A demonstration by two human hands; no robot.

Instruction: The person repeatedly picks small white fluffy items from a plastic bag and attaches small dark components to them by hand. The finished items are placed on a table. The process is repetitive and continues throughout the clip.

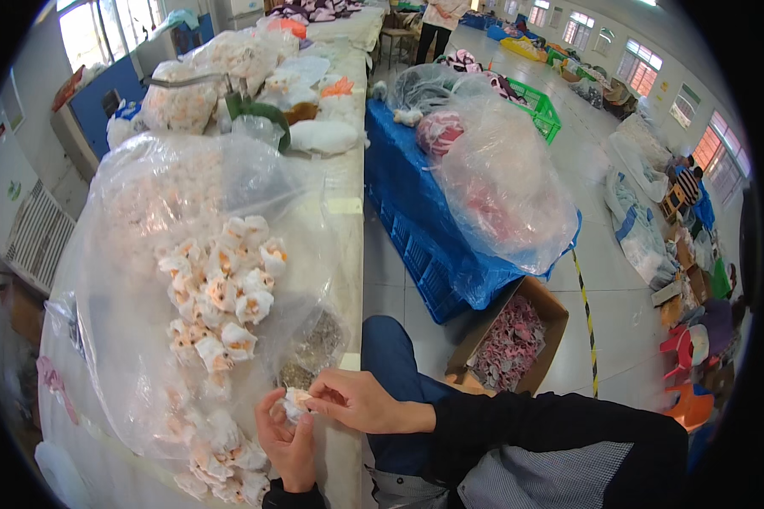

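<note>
Over the table's right edge, my left hand is closed around a small white plush piece with an orange patch. My right hand pinches the same piece from the right, thumb and forefinger together; whether a needle or thread is there is too small to tell. Just beyond the hands lies a clear bag of brownish granules. Similar white and orange plush pieces are heaped to the left, with more plush pieces beside my left wrist. A large clear plastic bag spreads around and under them, filled with more pieces farther back.
Farther along the table are more stuffed bags and a white cloth bundle. To the right stand a blue-covered crate, a cardboard box of pink scraps and a green crate. A person stands at the back.
</note>
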